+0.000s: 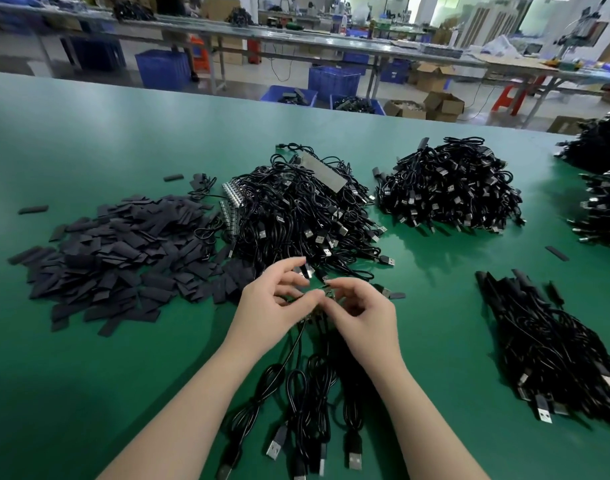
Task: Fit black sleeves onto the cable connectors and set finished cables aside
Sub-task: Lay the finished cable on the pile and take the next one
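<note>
Both hands meet over the green table, just in front of the big tangled cable pile; left hand has thumb and forefinger curled in, pinching at small connector ends of a few cables; right hand curled too, fingertips meeting the left at the same spot, seemingly pinching the same bundle, though motion blur hides whether a sleeve sits between them; the held cables trail back toward the person, USB plugs lying at the near edge; loose sleeve heap to the left, flat black pieces, still plenty, a few strays scattered around it; on the right near side a laid-out stack of cables with black sleeved ends pointing away, looks like the finished lot; another mound of cables farther back right, sleeved or not I cannot tell; judging by it, an early-to-middle stage: one modest done stack against a much larger unworked pile and a big sleeve supply; the current handful is not yet set aside
</note>
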Demonstrator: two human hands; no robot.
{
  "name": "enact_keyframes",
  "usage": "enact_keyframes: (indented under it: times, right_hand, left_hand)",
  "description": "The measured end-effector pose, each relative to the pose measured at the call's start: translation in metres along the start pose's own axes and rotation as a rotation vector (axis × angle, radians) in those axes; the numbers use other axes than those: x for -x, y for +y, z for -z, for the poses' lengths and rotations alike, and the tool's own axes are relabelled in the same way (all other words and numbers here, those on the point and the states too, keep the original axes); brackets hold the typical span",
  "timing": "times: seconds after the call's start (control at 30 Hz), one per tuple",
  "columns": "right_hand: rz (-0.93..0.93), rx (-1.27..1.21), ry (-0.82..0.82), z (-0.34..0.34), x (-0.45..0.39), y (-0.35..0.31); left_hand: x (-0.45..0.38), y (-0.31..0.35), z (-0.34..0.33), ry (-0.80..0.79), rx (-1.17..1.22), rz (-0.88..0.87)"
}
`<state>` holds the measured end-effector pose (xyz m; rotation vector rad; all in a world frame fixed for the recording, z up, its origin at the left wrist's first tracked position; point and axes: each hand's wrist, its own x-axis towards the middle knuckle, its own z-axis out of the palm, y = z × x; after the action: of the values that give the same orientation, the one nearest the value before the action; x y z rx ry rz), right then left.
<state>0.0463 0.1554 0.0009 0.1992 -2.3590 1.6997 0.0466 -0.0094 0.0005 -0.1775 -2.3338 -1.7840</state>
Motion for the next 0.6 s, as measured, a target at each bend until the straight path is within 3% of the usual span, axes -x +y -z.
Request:
enact_keyframes:
  times: [0.2,0.6]
  right_hand:
    - [-0.066,-0.227,0.06,0.0049,0.0009,-0.002]
    - [-0.111,-0.176,0.038,0.0064,0.0014,-0.0089]
  left_hand:
    - [-0.0003,0.0014,-0.0035,-0.05,0.055,-0.023]
    - [0.0016,0.006,-0.0057,-0.044,0.177,0.03]
